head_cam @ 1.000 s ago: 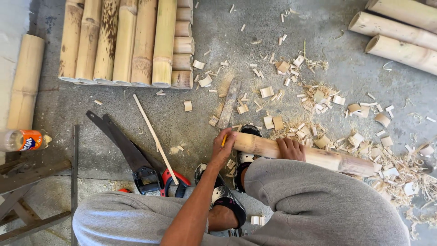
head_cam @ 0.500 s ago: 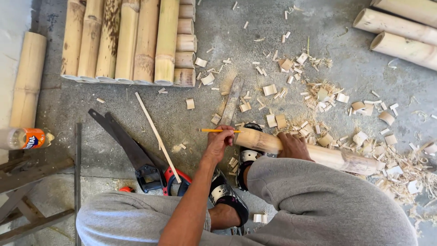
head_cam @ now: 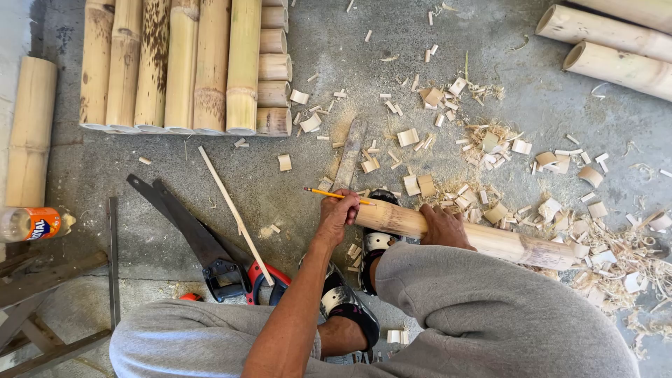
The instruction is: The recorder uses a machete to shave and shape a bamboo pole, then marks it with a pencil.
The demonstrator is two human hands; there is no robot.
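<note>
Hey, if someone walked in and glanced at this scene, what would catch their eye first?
Most likely the middle: a left hand holds a yellow pencil at the end of a bamboo pole lying across the concrete floor, while the right hand steadies the pole. Pale chips litter the floor above and right of it. At upper left lies a neat row of bamboo poles, and two handsaws lie at lower left.

Bamboo pole [head_cam: 490, 239] lies centre-right on floor [head_cam: 546, 112]; stacked poles [head_cam: 182, 66] upper left, saws [head_cam: 203, 245] lower left, bottle [head_cam: 31, 224] far left, chips [head_cam: 560, 210] right.
</note>
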